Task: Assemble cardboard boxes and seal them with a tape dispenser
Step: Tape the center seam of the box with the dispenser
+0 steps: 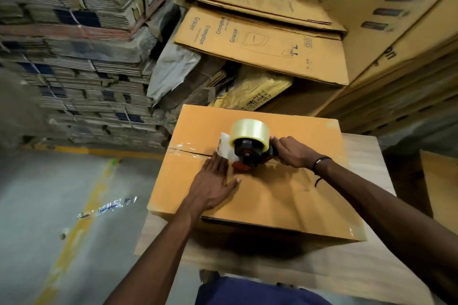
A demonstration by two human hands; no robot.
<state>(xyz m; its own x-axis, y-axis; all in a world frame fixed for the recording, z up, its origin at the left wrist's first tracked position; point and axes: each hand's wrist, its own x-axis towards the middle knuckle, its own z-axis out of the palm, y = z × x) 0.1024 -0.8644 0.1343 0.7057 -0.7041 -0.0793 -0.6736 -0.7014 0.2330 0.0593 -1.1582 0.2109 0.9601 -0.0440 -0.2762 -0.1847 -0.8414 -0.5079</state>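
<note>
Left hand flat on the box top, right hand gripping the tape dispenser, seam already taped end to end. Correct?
Not quite. The head view shows tape only on the left stretch of the seam; right of the tape dispenser it is still bare. The rest holds: left hand flat on the box, right hand gripping the dispenser's handle.

Bundled flat cartons (74,57) stacked left; yellow floor line (74,225); wooden table (322,267); crumpled yellow bag (257,89).

The tape dispenser (250,146) sits on the cardboard box (260,193), which rests on the counter (359,267), flattened cartons (260,42) behind.
</note>
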